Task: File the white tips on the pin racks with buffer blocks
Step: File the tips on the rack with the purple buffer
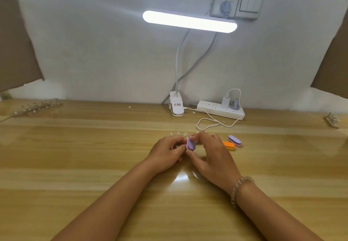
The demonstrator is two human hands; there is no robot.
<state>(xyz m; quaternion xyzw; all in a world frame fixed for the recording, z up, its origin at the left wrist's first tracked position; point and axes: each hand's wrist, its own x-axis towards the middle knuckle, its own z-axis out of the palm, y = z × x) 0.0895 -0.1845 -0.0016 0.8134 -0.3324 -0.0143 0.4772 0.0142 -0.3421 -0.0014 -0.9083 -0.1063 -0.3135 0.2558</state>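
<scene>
Light wooden table (94, 165), both forearms reach in from the near edge, clear bead bracelet (242, 190) on right wrist.
Left hand (165, 153): fingers curled in, gripping a small pin rack (183, 141), which is mostly hidden under them. Three white tips (178, 134) stick up just past the knuckles.
Right hand (209, 154): thumb and fingertips pinch a lilac oval foam buffer block (190, 144), held on edge against the rack end between the two hands. Can't tell which tip it touches.
Just right of the right hand: orange oval buffer block (228, 145) flat on the table, purple-and-pink oval buffer block (234, 140) touching it behind.
Further back: looped white cable (209, 123), white power strip (220, 110) with a charger plugged in, white clip-on bar lamp (189, 21), lit.
Far left: long wooden pin rack (37, 108). Far right edge: second wooden pin rack (332, 120). Both well apart from the hands.
Wall: socket-and-switch plate (237, 2).
</scene>
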